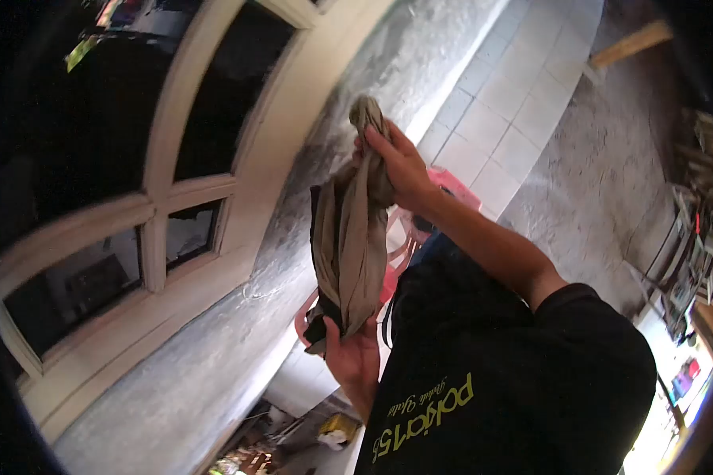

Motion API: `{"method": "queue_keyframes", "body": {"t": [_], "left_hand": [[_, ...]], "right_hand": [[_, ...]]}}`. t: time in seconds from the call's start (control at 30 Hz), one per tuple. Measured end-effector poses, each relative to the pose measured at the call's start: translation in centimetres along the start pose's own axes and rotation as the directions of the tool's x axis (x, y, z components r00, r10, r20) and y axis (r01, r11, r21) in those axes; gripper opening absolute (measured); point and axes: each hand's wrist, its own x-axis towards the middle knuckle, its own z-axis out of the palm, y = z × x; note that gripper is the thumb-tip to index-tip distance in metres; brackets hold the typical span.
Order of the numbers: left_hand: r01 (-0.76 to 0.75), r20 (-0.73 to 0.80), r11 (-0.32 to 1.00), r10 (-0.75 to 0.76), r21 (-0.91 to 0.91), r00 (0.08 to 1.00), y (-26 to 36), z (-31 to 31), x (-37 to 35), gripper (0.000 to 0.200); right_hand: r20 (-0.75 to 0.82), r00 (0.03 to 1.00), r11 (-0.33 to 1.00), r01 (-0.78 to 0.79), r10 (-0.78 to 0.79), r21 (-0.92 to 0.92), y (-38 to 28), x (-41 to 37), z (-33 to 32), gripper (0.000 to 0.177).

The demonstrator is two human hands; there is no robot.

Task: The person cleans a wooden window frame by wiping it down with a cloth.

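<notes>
Nearest us is the black shirt (515, 356) of the person at work, with yellow-green lettering (424, 416) that runs upside down to our eye and includes "pokja15". A bare right forearm (491, 245) reaches out from its short sleeve (582, 305).

Just ahead, 2 hands stretch a khaki cloth (352, 245) between them, in the air and in long folds, a dark edge along its far side. We see the right hand (404, 170) pinched tight at the bunched upper end, thumb pressed against the fabric and a small knob of it standing out past the fingertips. The left hand (352, 356) holds the lower end in a looser curl, thumb over the cloth; some of its fingers are hidden from us.

Behind the hands we make out parts of a pink chair (451, 180). Past it run pale tiles (503, 111) and a rough grey wall (396, 55), with a cream frame (158, 222) around dark panes (230, 95). Toward the bottom edge lies a yellow item (337, 427), too small to name. Far to the right, we find stacked clutter (685, 245) beside a bright patch of daylight.
</notes>
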Motion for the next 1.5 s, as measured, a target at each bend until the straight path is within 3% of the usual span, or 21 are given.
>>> {"method": "queue_keyframes", "body": {"t": [0.1,0.2,0.33,0.43,0.47,0.57,0.6,0.7,0.73,0.83,0.87,0.97,1.0,1.1,1.2,1.33,1.37,1.43,1.5], "left_hand": [[0.000,0.081,0.998,-0.006,0.065,0.997,-0.7,1.7,0.4,0.043],[0.071,0.183,0.990,-0.093,0.124,0.979,-0.7,2.6,0.9,0.043],[0.181,0.280,0.979,-0.201,0.095,0.939,-1.1,3.6,1.9,0.044],[0.187,0.273,0.979,-0.201,0.078,0.941,-1.3,4.9,2.7,0.044],[0.204,0.312,0.977,-0.210,0.053,0.926,-1.4,5.4,3.0,0.044],[0.173,0.321,0.982,-0.189,0.078,0.928,-1.5,6.6,3.6,0.045],[0.155,0.307,0.985,-0.169,0.070,0.936,-1.7,7.0,3.6,0.044],[0.168,0.280,0.982,-0.186,0.088,0.942,-1.7,6.5,3.8,0.043],[0.158,0.254,0.981,-0.181,0.110,0.950,-1.9,6.4,4.0,0.043],[0.157,0.216,0.978,-0.185,0.139,0.959,-2.2,6.2,4.8,0.042],[0.175,0.223,0.977,-0.199,0.123,0.954,-2.2,6.2,5.0,0.041],[0.212,0.277,0.975,-0.221,0.062,0.935,-2.5,8.6,5.4,0.040],[0.220,0.310,0.975,-0.222,0.042,0.925,-2.6,9.8,5.3,0.040],[0.237,0.300,0.969,-0.248,0.074,0.921,-3.1,11.4,5.4,0.040],[0.309,0.326,0.946,-0.323,0.095,0.889,-3.4,10.6,6.7,0.041],[0.350,0.297,0.932,-0.361,0.092,0.884,-3.6,11.5,7.3,0.042],[0.356,0.311,0.931,-0.363,0.081,0.879,-3.7,11.6,7.5,0.042],[0.348,0.321,0.937,-0.341,0.037,0.884,-3.8,13.0,7.4,0.042],[0.353,0.341,0.936,-0.334,0.005,0.879,-3.9,13.7,7.6,0.042]], "right_hand": [[-0.055,0.983,0.982,0.179,-0.175,0.057,-2.4,1.2,1.5,0.028],[-0.122,0.967,0.975,0.224,-0.222,0.003,-6.2,1.7,3.2,0.031],[-0.068,0.811,0.753,0.504,-0.581,-0.423,-7.5,4.6,3.5,0.036],[-0.101,0.738,0.703,0.581,-0.668,-0.410,-7.5,6.6,4.6,0.032],[-0.161,0.627,0.603,0.597,-0.762,-0.529,-7.2,7.2,5.0,0.023],[-0.142,0.375,0.376,0.683,-0.916,-0.626,-5.3,8.5,5.7,0.021],[-0.167,0.467,0.463,0.641,-0.868,-0.613,-5.1,7.4,6.3,0.022],[0.020,0.430,0.304,0.670,-0.902,-0.677,-2.6,5.5,6.2,0.023],[0.060,0.512,0.358,0.675,-0.857,-0.645,-2.0,5.1,5.8,0.022],[0.133,0.444,0.234,0.676,-0.886,-0.699,-4.0,6.8,3.8,0.020],[0.010,0.487,0.353,0.647,-0.874,-0.676,-5.2,7.7,3.9,0.017],[-0.029,0.341,0.269,0.682,-0.940,-0.680,-8.7,10.3,3.9,0.015],[-0.049,0.372,0.282,0.605,-0.927,-0.744,-8.9,9.8,4.3,0.014],[-0.056,0.245,0.220,0.717,-0.968,-0.662,-6.9,9.0,5.1,0.016],[0.162,0.449,0.255,0.727,-0.879,-0.638,-5.6,6.9,4.1,0.018],[0.029,0.428,0.263,0.607,-0.904,-0.750,-9.2,10.9,2.7,0.018],[-0.037,0.300,0.228,0.633,-0.953,-0.740,-10.7,12.4,2.5,0.019],[-0.134,0.332,0.309,0.560,-0.934,-0.769,-11.8,12.8,3.2,0.020],[-0.148,0.344,0.336,0.591,-0.927,-0.733,-10.8,11.4,4.4,0.021]]}}
